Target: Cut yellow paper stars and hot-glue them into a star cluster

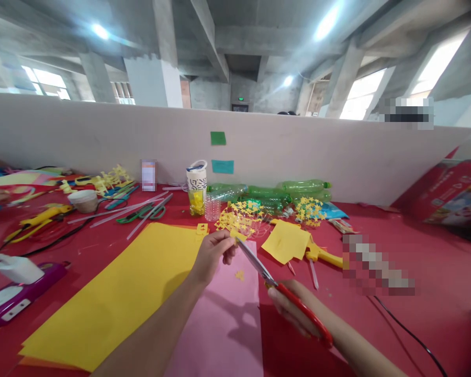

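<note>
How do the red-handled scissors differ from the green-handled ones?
The red-handled scissors are held up in the right hand, while the green-handled scissors lie on the table. The red-handled pair's tips are at a small yellow paper piece; the green-handled pair lies among pale plastic strips. Both have brightly coloured handles.

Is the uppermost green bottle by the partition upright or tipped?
Tipped: the green bottle lies on its side, its body running sideways and its cap pointing right.
</note>
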A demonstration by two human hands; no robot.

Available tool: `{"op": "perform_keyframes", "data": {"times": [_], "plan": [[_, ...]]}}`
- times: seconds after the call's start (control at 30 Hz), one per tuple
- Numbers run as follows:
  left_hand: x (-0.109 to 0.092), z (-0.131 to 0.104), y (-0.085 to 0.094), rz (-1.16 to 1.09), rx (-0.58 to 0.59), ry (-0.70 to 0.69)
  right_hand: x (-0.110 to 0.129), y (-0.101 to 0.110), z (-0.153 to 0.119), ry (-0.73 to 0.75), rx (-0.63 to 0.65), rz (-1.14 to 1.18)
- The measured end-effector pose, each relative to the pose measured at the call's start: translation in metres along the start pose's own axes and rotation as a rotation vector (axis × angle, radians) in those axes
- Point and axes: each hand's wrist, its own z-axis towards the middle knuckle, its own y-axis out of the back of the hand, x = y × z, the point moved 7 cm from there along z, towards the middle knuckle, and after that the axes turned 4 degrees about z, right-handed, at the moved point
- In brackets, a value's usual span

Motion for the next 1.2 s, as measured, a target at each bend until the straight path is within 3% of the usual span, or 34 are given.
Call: {"op": "perform_keyframes", "data": {"times": [0.43,0.6,0.8,1.2], "plan": [[0.005,-0.003,-0.005,0.043,0.018,-0.028,-0.001,-0.005,-0.003,0.038,0.016,0.087],[0.005,-0.004,-0.007,0.034,0.024,-0.018,0.0,-0.004,-0.005,0.039,-0.032,0.082],[0.007,-0.003,-0.009,0.029,0.035,-0.005,-0.002,-0.004,0.0,0.067,0.034,0.063],[0.005,-0.004,-0.01,-0.016,0.043,0.004,-0.005,-0.001,0.001,0.047,0.012,0.061]]}}
